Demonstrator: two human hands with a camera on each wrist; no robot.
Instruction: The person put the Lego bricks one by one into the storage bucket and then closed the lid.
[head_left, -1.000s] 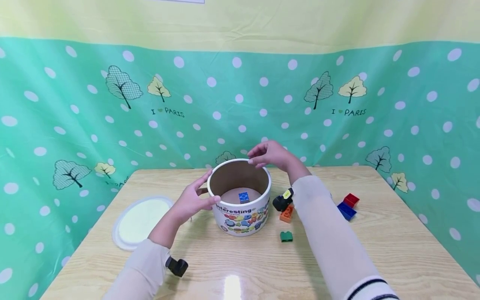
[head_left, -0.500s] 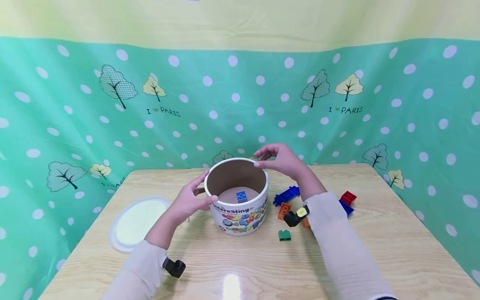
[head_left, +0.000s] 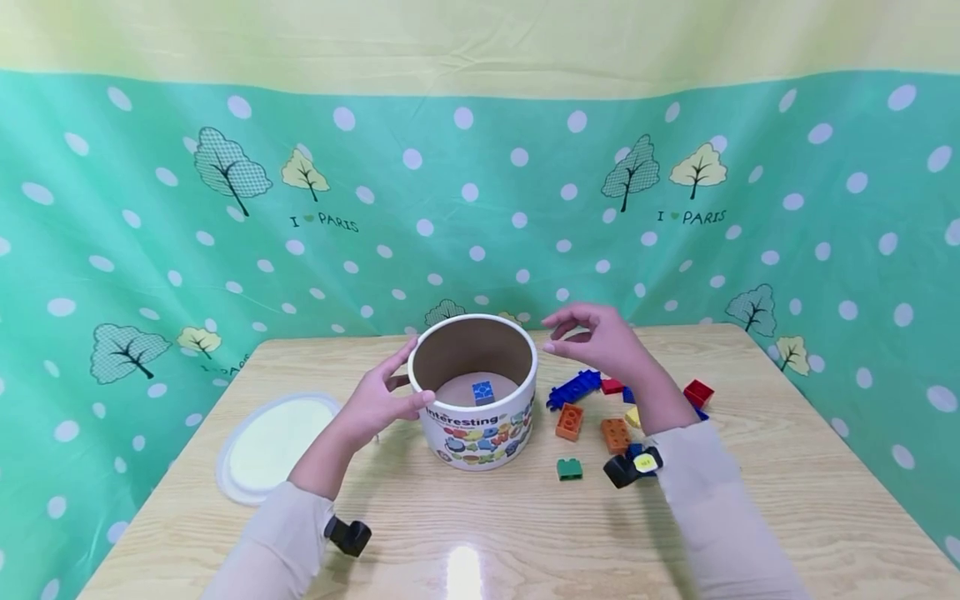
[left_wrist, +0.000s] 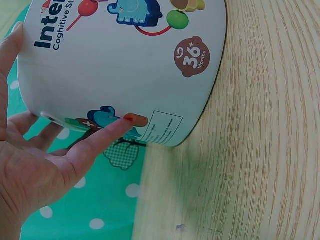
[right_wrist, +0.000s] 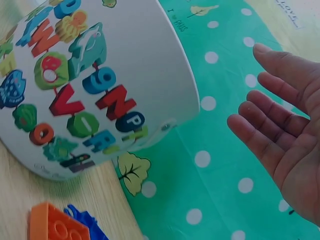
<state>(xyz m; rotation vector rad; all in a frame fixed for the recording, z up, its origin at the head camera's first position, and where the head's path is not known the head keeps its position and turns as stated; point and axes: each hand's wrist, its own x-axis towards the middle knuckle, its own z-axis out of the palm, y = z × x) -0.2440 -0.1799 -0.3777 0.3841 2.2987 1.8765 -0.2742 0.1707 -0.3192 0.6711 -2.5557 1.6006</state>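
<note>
A round white bucket (head_left: pixel 480 437) with printed letters and pictures stands on the table. Inside it, a blue brick (head_left: pixel 483 392) lies on the bottom. My left hand (head_left: pixel 382 396) holds the bucket at its left side, thumb on the near rim and fingers spread round the outside; in the left wrist view one finger (left_wrist: pixel 100 145) lies along the printed wall. To the right of the rim, my right hand (head_left: pixel 596 337) hovers in the air. Its fingers are loosely bent with nothing between them, and the right wrist view shows the palm bare.
A white lid (head_left: pixel 277 446) lies left of the bucket. To the right are loose bricks: green (head_left: pixel 569 469), orange (head_left: pixel 569 422), long blue (head_left: pixel 573 389), red (head_left: pixel 698 394), and several more partly hidden under the right arm. A polka-dot curtain (head_left: pixel 480 200) hangs behind the table.
My right hand has moved right, from over the bucket's far rim to beside it, uncovering bricks on the table. The left hand keeps its hold on the bucket.
</note>
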